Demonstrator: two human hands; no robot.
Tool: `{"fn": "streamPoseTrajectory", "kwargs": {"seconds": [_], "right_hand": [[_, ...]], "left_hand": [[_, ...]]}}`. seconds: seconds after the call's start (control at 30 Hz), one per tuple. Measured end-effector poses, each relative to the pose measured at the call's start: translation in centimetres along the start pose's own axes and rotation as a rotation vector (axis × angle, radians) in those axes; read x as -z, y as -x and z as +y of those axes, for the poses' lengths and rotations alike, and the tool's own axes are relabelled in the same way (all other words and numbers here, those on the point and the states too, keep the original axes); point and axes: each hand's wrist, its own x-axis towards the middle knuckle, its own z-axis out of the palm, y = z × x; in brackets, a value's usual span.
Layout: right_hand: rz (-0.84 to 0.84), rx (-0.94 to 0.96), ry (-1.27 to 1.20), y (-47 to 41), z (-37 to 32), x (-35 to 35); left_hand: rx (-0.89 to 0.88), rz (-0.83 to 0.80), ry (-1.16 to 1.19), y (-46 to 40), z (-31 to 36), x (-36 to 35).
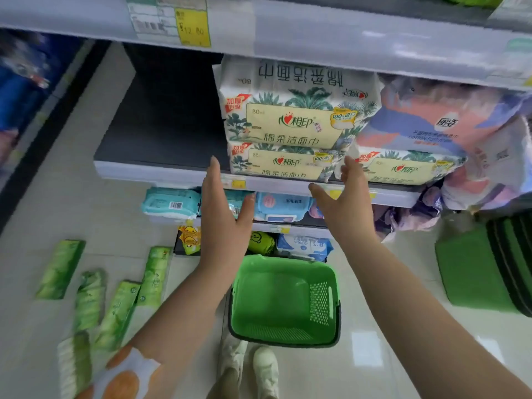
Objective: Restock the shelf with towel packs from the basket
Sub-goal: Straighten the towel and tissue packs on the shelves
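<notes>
A person's left hand (223, 214) and right hand (347, 203) reach up toward a stack of towel packs (293, 116) on a shop shelf (161, 168), fingers straight and spread wide, holding nothing. The two palms face each other just below and in front of the stack, level with the shelf's front lip; whether either hand touches a pack cannot be told. The packs lie two high, with a third (408, 168) beside the lower one. On the floor below, the green basket (285, 300) appears empty, so the restocking looks close to done and the step in hand seems to be squaring up the stack.

To do that well, both palms should likely press the two stacked packs from their sides together, so the upper one does not slide off the lower, then nudge them back from the edge with their fronts flush. The dark bare stretch of shelf to the left leaves room to shift them that way.

To the right, a soft pink and purple pack (437, 122) leans against the stack and bulges past the shelf front; a push from the left could crowd it and tip it off. The upper shelf rail with its yellow price tag (193, 27) hangs close above, leaving little headroom. Lower shelves carry wipes packets (171, 203), and green tissue packs (115, 312) lie scattered on the floor beside the person's pale shoes (264, 367).
</notes>
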Motion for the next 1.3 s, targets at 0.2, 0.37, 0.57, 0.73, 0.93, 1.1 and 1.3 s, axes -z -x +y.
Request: {"fn": "streamPoseTrajectory", "kwargs": {"seconds": [0.2, 0.37, 0.57, 0.73, 0.93, 1.1, 1.3], "right_hand": [[-0.18, 0.206, 0.112, 2.9, -1.5, -2.7], [-0.359, 0.336, 0.145, 6.2, -3.2, -7.6], [-0.577, 0.441, 0.218, 10.2, -6.3, -14.7], [-0.697, 0.462, 0.234, 13.2, -9.5, -20.6], [-0.746, 0.475, 0.247, 15.9, -13.1, -27.4], [-0.745, 0.454, 0.259, 17.7, -15.1, -32.7], [-0.765, 0.476, 0.36, 17.9, -15.9, -37.1]], "left_hand": [[0.069, 0.068, -0.134, 3.2, -3.4, 4.5], [0.265, 0.044, -0.295, 6.3, -8.0, 8.9], [0.385, 0.162, -0.298, 9.3, -12.5, 15.9], [0.451, 0.203, -0.34, 10.2, -17.0, 22.5], [0.466, 0.163, -0.386, 9.6, -21.6, 30.3], [0.472, 0.112, -0.428, 8.9, -24.4, 35.4], [0.449, 0.062, -0.439, 7.4, -27.1, 38.3]]}}
